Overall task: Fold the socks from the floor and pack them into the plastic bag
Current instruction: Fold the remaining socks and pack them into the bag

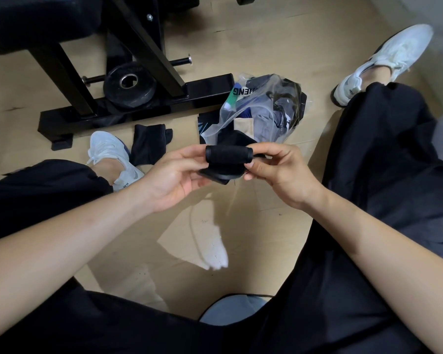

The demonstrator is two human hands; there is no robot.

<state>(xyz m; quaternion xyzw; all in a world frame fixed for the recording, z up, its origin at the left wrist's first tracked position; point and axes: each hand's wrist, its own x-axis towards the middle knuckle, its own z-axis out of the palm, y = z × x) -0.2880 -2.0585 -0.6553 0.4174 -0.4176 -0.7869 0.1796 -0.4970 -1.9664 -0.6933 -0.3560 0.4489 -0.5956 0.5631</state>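
Observation:
Between my two hands I hold a black sock (228,155), most of it rolled into a tight cylinder with a flat end hanging below. My left hand (175,175) grips the roll's left end and my right hand (279,172) pinches its right end. Just beyond it on the floor lies the clear plastic bag (264,111), crumpled, with several socks of different colours inside. Another black sock (149,144) lies flat on the floor to the left of the bag, beside my left shoe.
A black metal bench frame (138,103) with a weight plate (129,84) stands at the back left. My white shoes (113,159) (384,62) and dark trouser legs flank the wooden floor (189,226). A grey stool edge (233,310) shows below.

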